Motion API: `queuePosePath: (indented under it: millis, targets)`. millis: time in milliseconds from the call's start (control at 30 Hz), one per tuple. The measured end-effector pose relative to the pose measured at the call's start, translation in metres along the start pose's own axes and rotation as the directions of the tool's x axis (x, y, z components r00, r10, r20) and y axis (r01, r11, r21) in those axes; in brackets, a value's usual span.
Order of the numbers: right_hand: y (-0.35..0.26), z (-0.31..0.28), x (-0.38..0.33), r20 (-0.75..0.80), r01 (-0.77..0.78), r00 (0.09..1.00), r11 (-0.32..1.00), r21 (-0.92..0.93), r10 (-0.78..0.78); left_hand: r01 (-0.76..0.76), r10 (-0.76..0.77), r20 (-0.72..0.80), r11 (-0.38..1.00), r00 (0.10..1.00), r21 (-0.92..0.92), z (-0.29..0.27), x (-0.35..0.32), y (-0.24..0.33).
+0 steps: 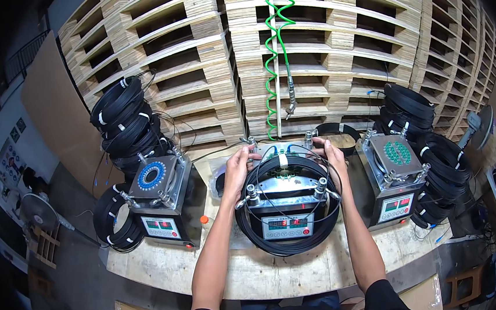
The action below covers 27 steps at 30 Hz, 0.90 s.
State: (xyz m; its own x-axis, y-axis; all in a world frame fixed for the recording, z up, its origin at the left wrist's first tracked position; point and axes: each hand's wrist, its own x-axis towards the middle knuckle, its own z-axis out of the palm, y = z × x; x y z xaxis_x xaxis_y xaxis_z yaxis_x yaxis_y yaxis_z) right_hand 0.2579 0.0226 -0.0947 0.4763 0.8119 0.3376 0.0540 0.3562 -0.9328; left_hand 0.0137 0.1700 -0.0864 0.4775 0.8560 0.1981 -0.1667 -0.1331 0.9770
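A polishing machine (286, 201) with corner clamps stands before me, a fixture plate in its top. My left hand (240, 168) has its fingers curled at the far left clamp (251, 142). At the far right clamp (309, 139), my right hand (333, 159) is closed in the same way; the fingers partly cover both clamp levers. A coil of black cable (291, 248) leans around the machine's front, tied with a white band at its top. Blue connectors (290, 148) on thin leads sit at the fixture's far side. The coil hides part of the fixture.
Similar machines stand left (157, 206) and right (395, 187) on the wooden table (163, 267). Cable coil stacks (126, 126) flank both sides. An orange cap (205, 219) lies near my left forearm. Wooden pallets (211, 53) rise behind; a green coiled air hose (272, 65) hangs there.
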Motion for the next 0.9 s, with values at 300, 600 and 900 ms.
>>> queuePosePath:
  millis: [300, 600, 900]
  targets:
    - [0.002, 0.001, 0.001, -0.045, -0.001, 0.999, 0.996, -0.094, -0.003, -0.053, 0.049, 0.033, 0.987, 0.998, 0.149, -0.002, 0.003, -0.005]
    - [0.003, 0.0, 0.002, 0.061, 0.012, 0.998, 1.0, -0.025, -0.01, -0.047, 0.048, -0.009, 0.996, 0.999, 0.07, -0.002, 0.002, -0.006]
    - [0.008, -0.005, 0.017, 0.025, 0.023, 1.0, 0.98, -0.196, -0.019, -0.134, 0.129, 0.038, 0.965, 0.991, 0.226, 0.001, -0.001, 0.002]
